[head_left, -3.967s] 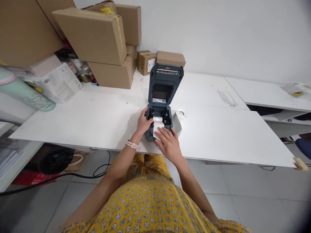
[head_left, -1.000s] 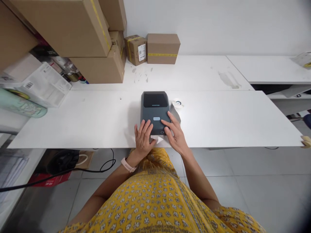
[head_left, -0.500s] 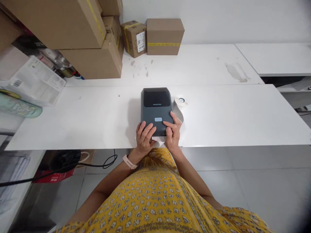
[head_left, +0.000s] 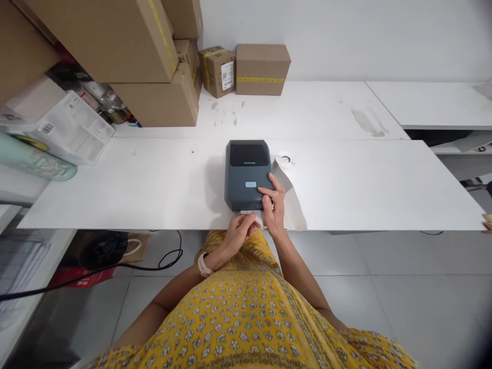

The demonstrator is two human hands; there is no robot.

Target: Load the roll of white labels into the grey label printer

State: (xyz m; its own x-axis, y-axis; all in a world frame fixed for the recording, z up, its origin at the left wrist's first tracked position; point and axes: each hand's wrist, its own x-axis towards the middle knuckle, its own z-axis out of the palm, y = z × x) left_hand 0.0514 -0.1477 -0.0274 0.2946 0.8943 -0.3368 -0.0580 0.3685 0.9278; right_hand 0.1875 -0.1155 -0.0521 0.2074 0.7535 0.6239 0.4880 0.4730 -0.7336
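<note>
A dark grey label printer (head_left: 238, 177) with a light blue button stands near the front edge of the white table. My right hand (head_left: 274, 207) rests on its right front corner, fingers apart on the casing. Just below the printer's front, my left hand (head_left: 239, 231) has its fingers closed on a white paper strip (head_left: 259, 219) that comes out there. To the right of the printer lies a paper roll (head_left: 285, 160), and its loose strip (head_left: 295, 205) curls toward the table's front edge.
Cardboard boxes (head_left: 154, 102) are stacked at the back left, with two smaller boxes (head_left: 263, 69) beside them. A white carton (head_left: 77, 123) and a green bottle (head_left: 42, 161) are at the left. Fingers of another person (head_left: 487, 224) show at the right edge.
My left hand has left the printer's casing and moved down to the paper at its front. The loose strip at the right now reaches further forward. The view has shifted slightly.
</note>
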